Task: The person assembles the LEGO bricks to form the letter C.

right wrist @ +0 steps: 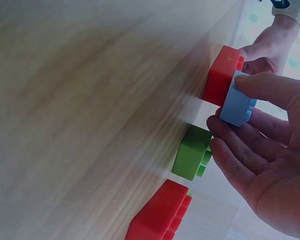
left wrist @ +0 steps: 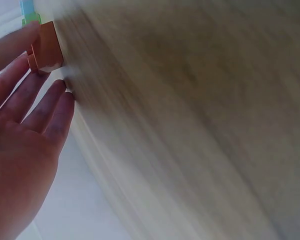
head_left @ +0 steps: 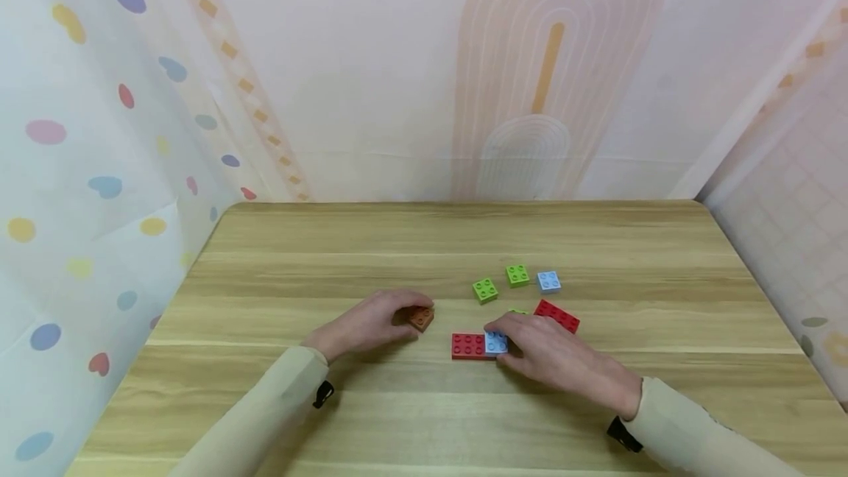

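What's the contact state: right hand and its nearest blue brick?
Touching. Right wrist view: the right hand has its thumb laid against one side of the blue brick.

Patterned cloth [head_left: 371, 79] hangs behind a wooden table [head_left: 371, 241].

A wood-grain counter [head_left: 371, 241] with rounded far corners stands before a pale pink hanging [head_left: 377, 79] printed with arches [head_left: 526, 142], as a white hanging [head_left: 59, 190] with colored spots [head_left: 46, 132] lines the counter's left and a grid-patterned hanging [head_left: 804, 175] its right.
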The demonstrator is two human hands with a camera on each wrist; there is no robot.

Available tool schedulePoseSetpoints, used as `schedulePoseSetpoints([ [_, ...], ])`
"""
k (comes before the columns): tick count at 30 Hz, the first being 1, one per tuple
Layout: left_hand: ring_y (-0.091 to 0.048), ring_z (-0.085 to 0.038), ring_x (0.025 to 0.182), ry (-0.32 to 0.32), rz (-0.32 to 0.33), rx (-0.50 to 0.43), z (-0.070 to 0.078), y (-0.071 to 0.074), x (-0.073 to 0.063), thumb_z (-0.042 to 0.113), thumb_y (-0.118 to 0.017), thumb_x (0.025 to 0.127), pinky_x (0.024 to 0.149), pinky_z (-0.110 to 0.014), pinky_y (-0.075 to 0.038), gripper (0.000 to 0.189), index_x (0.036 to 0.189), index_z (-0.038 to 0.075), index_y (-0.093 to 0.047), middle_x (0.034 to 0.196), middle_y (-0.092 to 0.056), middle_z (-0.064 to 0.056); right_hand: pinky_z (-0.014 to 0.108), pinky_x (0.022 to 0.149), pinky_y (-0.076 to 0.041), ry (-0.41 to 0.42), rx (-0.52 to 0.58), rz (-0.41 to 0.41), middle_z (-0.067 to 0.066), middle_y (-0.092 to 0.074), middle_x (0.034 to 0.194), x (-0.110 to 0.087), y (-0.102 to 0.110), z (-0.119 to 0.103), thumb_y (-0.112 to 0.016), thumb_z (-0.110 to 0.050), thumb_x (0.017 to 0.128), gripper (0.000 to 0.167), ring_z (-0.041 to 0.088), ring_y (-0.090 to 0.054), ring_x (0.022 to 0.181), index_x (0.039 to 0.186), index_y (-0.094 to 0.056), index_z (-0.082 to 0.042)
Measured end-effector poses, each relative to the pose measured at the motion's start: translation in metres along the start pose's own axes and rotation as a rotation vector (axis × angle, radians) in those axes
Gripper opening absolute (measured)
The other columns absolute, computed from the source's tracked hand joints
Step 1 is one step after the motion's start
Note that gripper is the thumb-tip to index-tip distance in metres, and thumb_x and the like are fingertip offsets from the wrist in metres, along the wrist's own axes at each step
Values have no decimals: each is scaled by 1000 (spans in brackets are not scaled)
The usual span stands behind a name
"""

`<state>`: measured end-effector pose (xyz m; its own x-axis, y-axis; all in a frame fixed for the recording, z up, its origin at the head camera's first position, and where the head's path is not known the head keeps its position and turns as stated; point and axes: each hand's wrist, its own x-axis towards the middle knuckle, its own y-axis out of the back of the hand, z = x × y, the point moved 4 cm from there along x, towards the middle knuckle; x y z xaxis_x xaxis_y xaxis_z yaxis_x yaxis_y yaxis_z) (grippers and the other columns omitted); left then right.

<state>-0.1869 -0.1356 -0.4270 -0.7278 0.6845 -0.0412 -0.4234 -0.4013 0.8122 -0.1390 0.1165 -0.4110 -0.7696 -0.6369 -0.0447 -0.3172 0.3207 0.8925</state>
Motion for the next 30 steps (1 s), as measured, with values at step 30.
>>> schedulePoseSetpoints([
  [30, -57, -24, 122, 11, 139, -45, 21, 0, -12, 21, -69, 94, 106, -50, -42, 41, 133, 11, -61, 131, -63, -5, 37, 83, -55, 4, -16, 14, 1, -67, 115, -1, 0, -1, -75, -20, 90, 39, 11, -61, 98, 124, -64, -7],
])
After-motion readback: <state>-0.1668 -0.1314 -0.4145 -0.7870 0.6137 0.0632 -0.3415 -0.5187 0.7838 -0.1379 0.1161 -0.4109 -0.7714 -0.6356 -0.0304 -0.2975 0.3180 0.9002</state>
